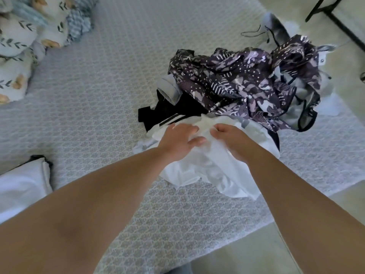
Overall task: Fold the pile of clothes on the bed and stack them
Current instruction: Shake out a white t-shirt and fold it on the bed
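Currently, step: both hands are picking a white garment [207, 171] off the near edge of the pile [243, 86]; folding is not yet starting.
Left hand [177, 141]: lying on the white cloth, fingers bent, thumb and fingers pinching a ridge of fabric.
Right hand [231, 139]: fingers curling down into the same cloth, grasping a bunch just beside the left hand.
White garment: crumpled, lying on the bed [98, 95] near its right edge, far end tucked under the pile.
Pile: patterned purple cloth on top, a black piece [167, 111] and grey pieces underneath, all tangled, sitting near the bed edge.
Stack: folded white item [21, 182] lying at lower left, well apart from the pile.
Risk: white garment is snagging under the black piece; pulling could be dragging the pile along, or tipping pieces off the bed edge.
Risk: both pinches are sitting close together, so cloth could be lifting bunched, not spread.
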